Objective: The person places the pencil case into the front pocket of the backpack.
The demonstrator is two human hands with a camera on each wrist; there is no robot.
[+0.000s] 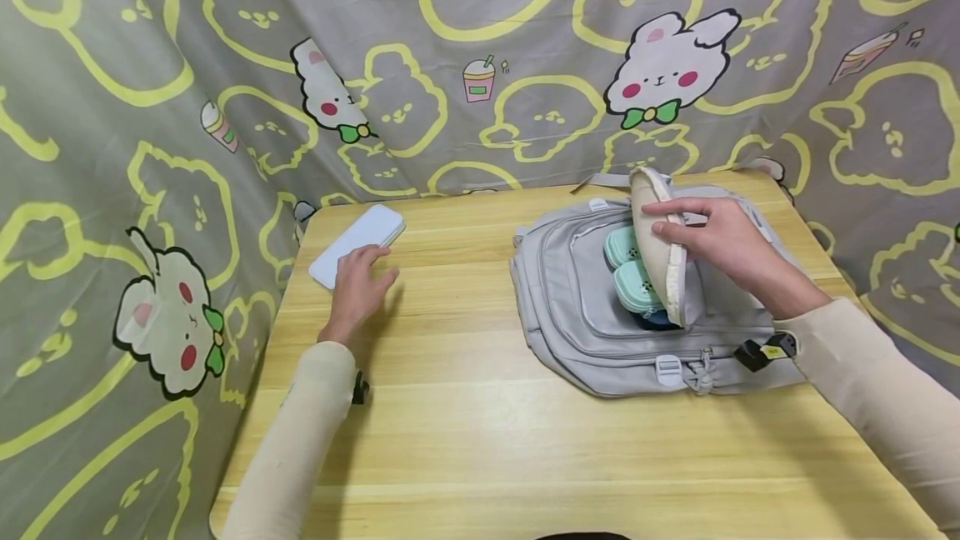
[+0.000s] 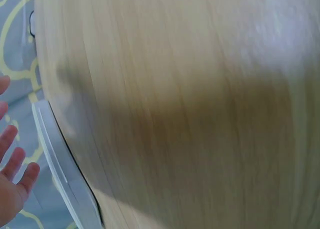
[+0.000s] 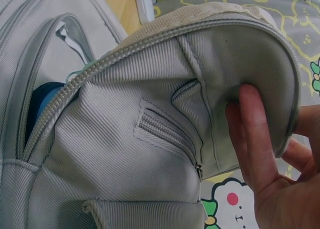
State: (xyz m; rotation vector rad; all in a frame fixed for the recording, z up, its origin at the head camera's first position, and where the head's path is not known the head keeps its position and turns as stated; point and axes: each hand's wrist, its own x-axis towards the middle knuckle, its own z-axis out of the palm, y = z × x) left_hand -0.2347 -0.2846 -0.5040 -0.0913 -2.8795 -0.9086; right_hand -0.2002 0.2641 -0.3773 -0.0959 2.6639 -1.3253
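So we've got a grey backpack (image 1: 600, 332) lying flat on the right half of the wooden table (image 1: 465, 423), front pocket unzipped. The right hand (image 1: 712, 244) is pinching the pocket flap (image 1: 660, 248) and holding it up on edge, thumb on one side, fingers curled over the other. In the right wrist view the fingers (image 3: 252, 134) wrap around the flap's rim, so that grip is pretty solid. With the flap lifted we can see two mint-green cases (image 1: 628, 269) sitting inside the pocket, one behind the other, and something dark blue (image 1: 654, 319) tucked just below them (can't tell what it is). The bag's buckle (image 1: 667, 369) and drawstring sit at the near edge.

The left hand (image 1: 358, 286) is well apart from the bag, over on the left side of the table, fingers relaxed and spread, palm down, holding nothing. Its fingertips are just beside a white flat device (image 1: 358, 244) lying near the table's far left corner; whether they actually touch it we can't tell. The left wrist view is blurry, mostly tabletop plus that device's edge (image 2: 62, 164).

Cartoon bunny cloth (image 1: 480, 48) hangs all around behind.
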